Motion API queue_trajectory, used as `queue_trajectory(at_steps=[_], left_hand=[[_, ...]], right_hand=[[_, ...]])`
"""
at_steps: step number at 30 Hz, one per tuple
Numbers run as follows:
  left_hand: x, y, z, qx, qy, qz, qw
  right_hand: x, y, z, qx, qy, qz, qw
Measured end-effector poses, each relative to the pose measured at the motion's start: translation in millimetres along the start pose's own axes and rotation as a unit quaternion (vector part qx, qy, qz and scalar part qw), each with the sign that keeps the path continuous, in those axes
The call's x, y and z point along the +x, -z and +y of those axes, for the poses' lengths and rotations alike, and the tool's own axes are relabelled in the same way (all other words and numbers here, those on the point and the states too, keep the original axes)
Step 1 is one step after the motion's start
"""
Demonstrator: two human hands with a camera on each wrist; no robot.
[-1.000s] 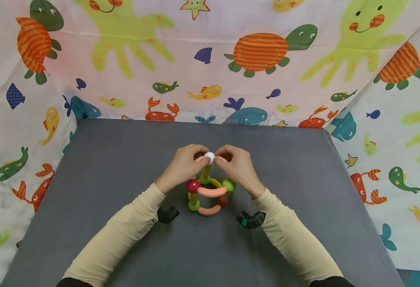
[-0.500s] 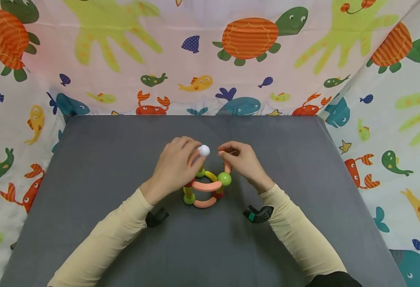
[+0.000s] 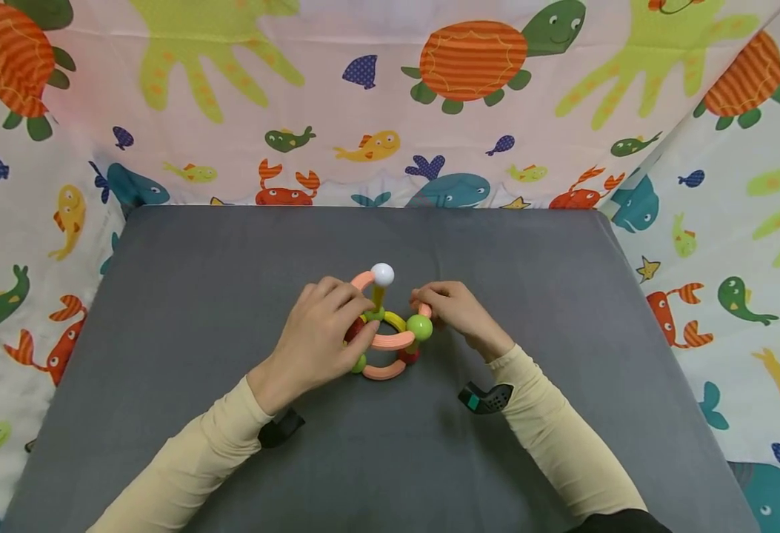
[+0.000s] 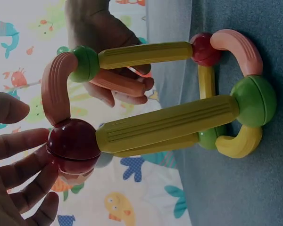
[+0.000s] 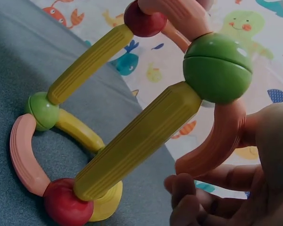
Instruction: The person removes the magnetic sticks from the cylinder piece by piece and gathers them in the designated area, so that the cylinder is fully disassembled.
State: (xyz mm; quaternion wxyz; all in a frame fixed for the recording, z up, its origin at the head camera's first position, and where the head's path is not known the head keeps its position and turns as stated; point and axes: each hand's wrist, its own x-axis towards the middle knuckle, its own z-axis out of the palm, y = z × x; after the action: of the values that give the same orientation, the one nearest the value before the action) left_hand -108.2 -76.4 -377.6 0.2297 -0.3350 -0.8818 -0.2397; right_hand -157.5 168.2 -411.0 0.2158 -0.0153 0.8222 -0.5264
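A frame of balls and ribbed sticks stands on the grey table. In the left wrist view, the fingertips of my left hand [image 3: 319, 337] touch the dark red ball [image 4: 74, 146] at an upper corner, while its thumb stays apart from the ball. My right hand [image 3: 459, 314] pinches a curved pink stick [image 5: 217, 141] joined to the upper green ball [image 5: 218, 68]. At the back, a white ball [image 3: 383, 275] tops a yellow upright stick [image 3: 378, 297]; another curved pink stick [image 3: 363, 280] runs leftward from it. A gap separates the right hand's stick from the white ball.
The grey table [image 3: 390, 459] extends around the frame. A printed cloth [image 3: 230, 148] with sea animals hangs behind the table and along both sides. Dark wrist devices [image 3: 486, 398] sit below the sleeves.
Both hands have left the white ball. My left hand has moved down and left to the dark red ball; my right hand has shifted right, holding the curved pink stick.
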Motion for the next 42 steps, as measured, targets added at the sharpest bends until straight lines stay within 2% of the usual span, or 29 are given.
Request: queue_trajectory(at_steps=[4, 7, 10, 12, 14, 17, 19, 21, 25, 28, 32, 35, 39, 42], left_hand=[[-3.5, 0.4, -0.3, -0.007, 0.014, 0.004, 0.9999], [-8.2, 1.5, -3.4, -0.032, 0.039, 0.035, 0.9981], [-17.2, 1.5, -9.4, -0.065, 0.083, 0.066, 0.9922], [-25.7, -0.1, -13.6, -0.091, 0.122, 0.063, 0.9863], [-36.2, -4.0, -17.0, -0.12, 0.166, 0.031, 0.9783], [-50.6, -15.4, -19.1, -0.156, 0.224, -0.054, 0.9604], [-57.4, -25.9, -19.5, -0.168, 0.248, -0.101, 0.9488], [-61.2, -36.2, -19.6, -0.176, 0.256, -0.123, 0.9427], [-63.5, -50.7, -21.0, -0.177, 0.247, -0.108, 0.9465], [-60.9, -57.2, -26.3, -0.164, 0.236, -0.089, 0.9536], [-45.9, -64.1, -40.8, -0.143, 0.225, -0.067, 0.9614], [-30.6, -70.0, -52.0, -0.135, 0.22, -0.065, 0.964], [-16.1, -76.9, -61.8, -0.13, 0.217, -0.073, 0.9647], [-13.1, -76.5, -62.6, -0.131, 0.225, -0.082, 0.9621]], right_hand=[[1.4, -0.5, 4.0, 0.002, -0.018, -0.018, 0.9997], [1.7, -0.2, 5.6, 0.006, -0.03, -0.021, 0.9993], [0.4, 1.6, 9.3, 0.016, -0.04, -0.018, 0.9989], [-2.8, 2.8, 14.6, 0.014, -0.038, -0.004, 0.9992], [-7.3, 1.9, 25.0, -0.001, -0.02, 0.005, 0.9998], [-16.5, -4.6, 42.2, -0.047, 0.029, -0.003, 0.9984], [-22.5, -11.5, 52.0, -0.079, 0.07, -0.018, 0.9942], [-27.6, -19.0, 58.2, -0.099, 0.11, -0.023, 0.9887], [-34.3, -31.5, 66.5, -0.111, 0.169, 0.0, 0.9793], [-36.5, -40.3, 69.4, -0.107, 0.184, 0.024, 0.9767], [-36.1, -54.4, 67.3, -0.106, 0.179, 0.06, 0.9763], [-33.0, -66.5, 63.3, -0.115, 0.173, 0.085, 0.9744], [-27.4, -80.2, 58.4, -0.127, 0.172, 0.112, 0.9704], [-28.3, -84.5, 57.2, -0.136, 0.168, 0.123, 0.9687]])
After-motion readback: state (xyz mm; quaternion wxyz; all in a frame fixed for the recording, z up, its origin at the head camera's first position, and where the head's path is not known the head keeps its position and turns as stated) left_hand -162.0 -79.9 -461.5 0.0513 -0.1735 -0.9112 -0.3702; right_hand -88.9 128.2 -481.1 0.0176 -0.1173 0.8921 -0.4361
